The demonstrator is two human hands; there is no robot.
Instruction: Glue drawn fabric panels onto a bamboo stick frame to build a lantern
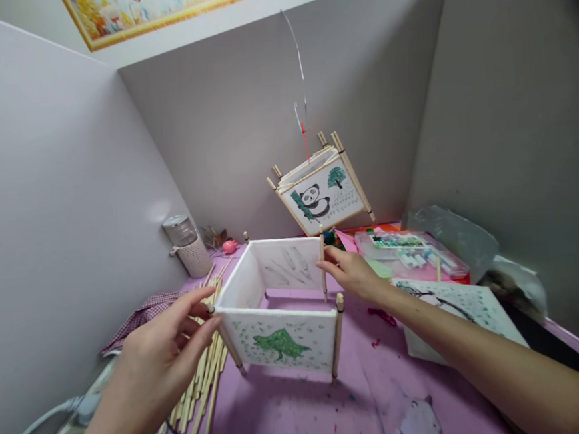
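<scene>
A handmade lantern [284, 341] of white panels and wooden corner sticks stands on the purple table; its front panel bears a green drawing. Three panels are joined, and the right side has no panel. My left hand [164, 344] pinches the front left corner stick near its top. Reaching past the open side, my right hand [348, 270] has its fingers closed on the back right corner stick. A loose white panel [457, 311] with a painted branch and green dabs lies under my right forearm.
A finished lantern with a panda drawing [325, 191] hangs tilted from a wire at the back. Many thin wooden sticks [203, 391] lie at the left, near a covered jar [186, 245]. Clear plastic boxes [413, 254] sit at the right. Grey partitions enclose the table.
</scene>
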